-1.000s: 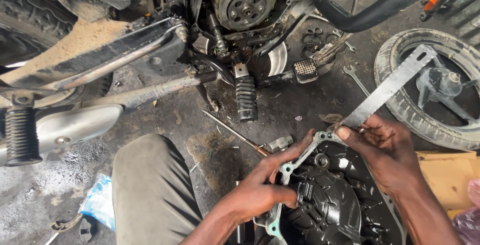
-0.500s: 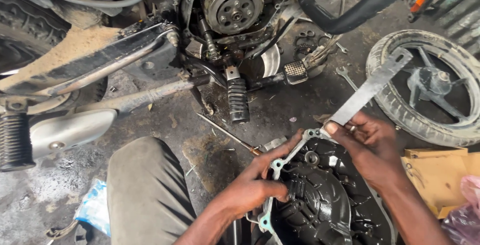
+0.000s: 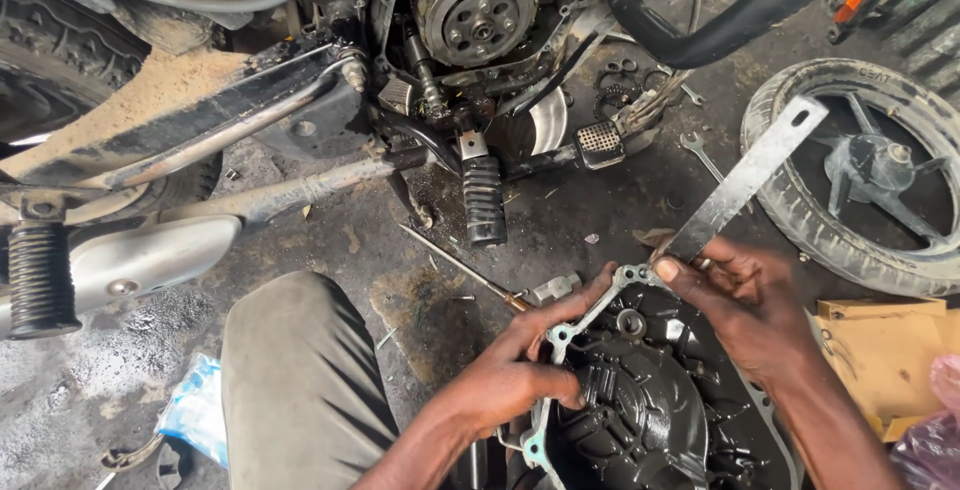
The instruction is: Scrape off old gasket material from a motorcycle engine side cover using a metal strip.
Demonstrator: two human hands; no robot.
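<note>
Metal strip (image 3: 745, 178) slanting up-right

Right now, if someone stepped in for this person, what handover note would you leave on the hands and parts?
Left hand: grips the left edge of the black engine cover, steadying it on the floor.
Right hand: holds a flat metal strip, its lower end pressed against the cover's rim at the gasket.
Nearby: a screwdriver lies on the floor; the motorcycle's clutch sits exposed, cover off.
Done: cover removed. Left: gasket still shows along the rim.
</note>
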